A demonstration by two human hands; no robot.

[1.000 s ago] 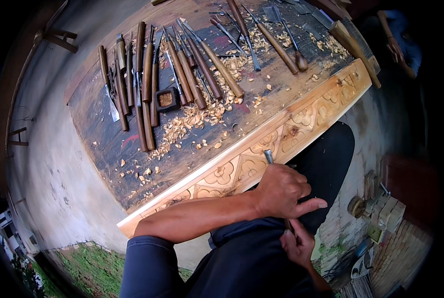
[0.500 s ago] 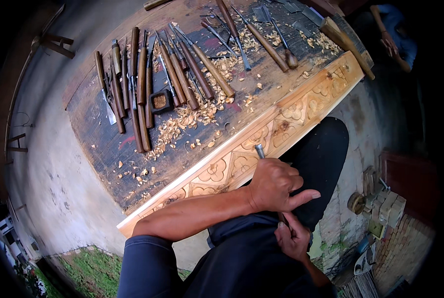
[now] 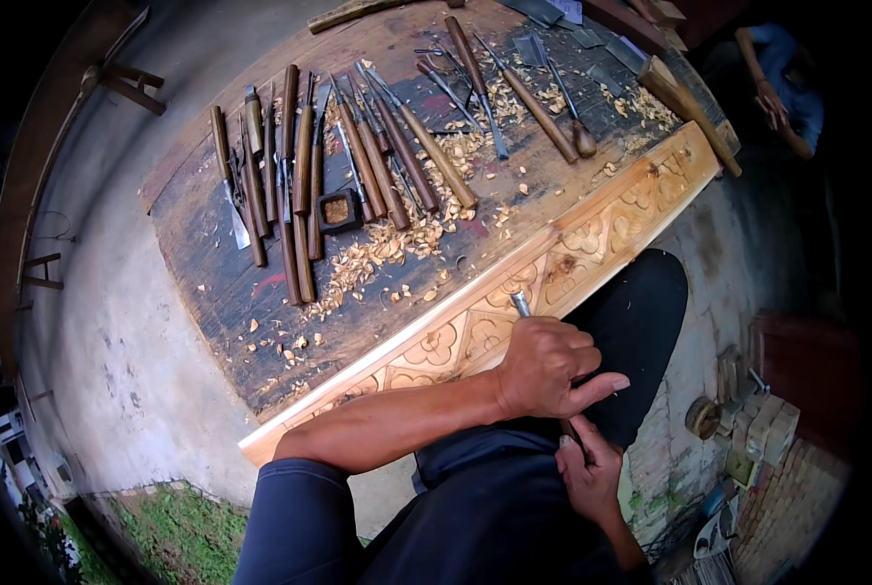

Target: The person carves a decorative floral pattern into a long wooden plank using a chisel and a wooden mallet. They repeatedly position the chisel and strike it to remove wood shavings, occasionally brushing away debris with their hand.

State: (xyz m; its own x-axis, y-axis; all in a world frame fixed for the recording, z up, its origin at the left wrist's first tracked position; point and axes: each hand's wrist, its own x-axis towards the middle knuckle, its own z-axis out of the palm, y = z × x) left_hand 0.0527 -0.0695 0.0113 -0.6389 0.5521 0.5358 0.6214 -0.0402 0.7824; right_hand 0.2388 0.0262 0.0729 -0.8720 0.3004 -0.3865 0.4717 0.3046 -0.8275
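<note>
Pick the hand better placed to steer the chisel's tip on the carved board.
Left, I'd judge: the left hand grips the chisel just behind its metal tip, at the carved board's near edge. The right hand sits farther back from that tip.

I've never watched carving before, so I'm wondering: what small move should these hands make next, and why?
Probably a short, controlled push of the chisel away from the body: its tip lies over the carved board, the left hand wraps it near the tip and the right hand holds it farther back. Whether the tip touches the wood is hard to tell.
</note>
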